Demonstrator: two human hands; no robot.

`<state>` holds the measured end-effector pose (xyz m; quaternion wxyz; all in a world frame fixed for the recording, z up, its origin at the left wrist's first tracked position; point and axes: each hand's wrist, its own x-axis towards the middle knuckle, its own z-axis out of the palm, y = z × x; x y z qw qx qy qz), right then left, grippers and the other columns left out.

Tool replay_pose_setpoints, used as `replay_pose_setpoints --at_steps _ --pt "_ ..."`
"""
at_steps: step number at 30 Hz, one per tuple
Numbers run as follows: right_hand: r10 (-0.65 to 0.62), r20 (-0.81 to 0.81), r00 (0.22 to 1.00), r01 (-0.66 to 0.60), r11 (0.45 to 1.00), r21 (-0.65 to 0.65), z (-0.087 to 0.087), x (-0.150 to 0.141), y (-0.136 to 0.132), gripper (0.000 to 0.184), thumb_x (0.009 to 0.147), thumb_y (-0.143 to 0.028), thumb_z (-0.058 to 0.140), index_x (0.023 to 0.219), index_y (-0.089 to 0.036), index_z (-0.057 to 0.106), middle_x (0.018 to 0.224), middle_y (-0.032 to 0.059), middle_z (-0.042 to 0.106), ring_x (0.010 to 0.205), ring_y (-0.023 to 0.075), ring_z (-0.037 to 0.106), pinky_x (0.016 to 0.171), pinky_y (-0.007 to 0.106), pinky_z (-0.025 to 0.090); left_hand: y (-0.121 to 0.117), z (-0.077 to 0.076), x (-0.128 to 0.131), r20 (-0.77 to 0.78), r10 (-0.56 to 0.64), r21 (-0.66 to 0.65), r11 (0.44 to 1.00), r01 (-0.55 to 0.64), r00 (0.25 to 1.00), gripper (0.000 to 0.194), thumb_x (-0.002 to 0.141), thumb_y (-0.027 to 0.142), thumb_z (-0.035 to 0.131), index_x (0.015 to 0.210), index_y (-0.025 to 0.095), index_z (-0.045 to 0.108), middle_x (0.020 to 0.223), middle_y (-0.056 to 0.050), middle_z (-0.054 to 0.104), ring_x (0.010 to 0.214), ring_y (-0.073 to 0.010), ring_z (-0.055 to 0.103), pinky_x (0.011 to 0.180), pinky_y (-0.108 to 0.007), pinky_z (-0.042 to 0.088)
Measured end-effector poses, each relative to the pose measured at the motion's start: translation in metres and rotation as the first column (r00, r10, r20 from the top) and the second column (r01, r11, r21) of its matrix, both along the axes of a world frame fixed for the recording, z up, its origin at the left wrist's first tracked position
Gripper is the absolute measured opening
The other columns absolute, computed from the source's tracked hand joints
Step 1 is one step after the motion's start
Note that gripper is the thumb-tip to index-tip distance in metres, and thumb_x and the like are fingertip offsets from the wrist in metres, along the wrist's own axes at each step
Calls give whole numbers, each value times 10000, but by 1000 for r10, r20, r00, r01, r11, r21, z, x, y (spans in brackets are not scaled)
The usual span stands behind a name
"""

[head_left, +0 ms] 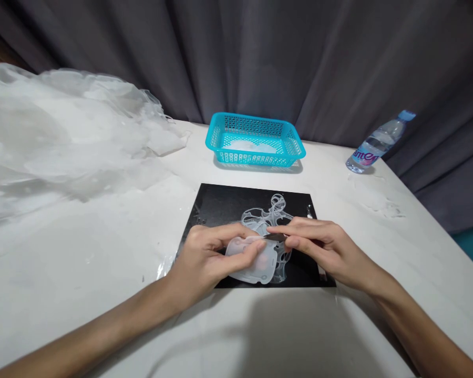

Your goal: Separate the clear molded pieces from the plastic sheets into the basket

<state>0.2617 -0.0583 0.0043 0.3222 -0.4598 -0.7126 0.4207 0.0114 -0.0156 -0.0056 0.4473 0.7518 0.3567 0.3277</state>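
My left hand (216,252) pinches a flat, translucent whitish piece (256,268) with rounded corners, holding it above a black mat (220,202). In my right hand (319,241) is a small dark-handled blade (275,237), its tip against the top edge of the piece near my left thumb. Thin clear scraps (276,210) with curled, looping strips lie on the mat behind and beside the piece. My fingers hide part of the blade's handle and the left side of the piece.
A blue perforated basket (256,160) with flat translucent pieces inside stands behind the mat. Crumpled clear plastic sheeting (63,131) is heaped at the left. At the right are a water bottle (372,147) and some clear scraps (382,202). A grey curtain (260,52) hangs along the back.
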Motion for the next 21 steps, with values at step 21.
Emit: replay_pose_setpoints --at_steps 21 --pt "-25 16 1000 24 1000 18 0 5 0 341 1075 -404 547 1343 -293 726 860 35 676 832 182 590 765 326 487 0 4 3 82 20 -302 953 6 996 213 888 325 756 755 160 776 644 -10 735 511 -88 565 465 -139 426"
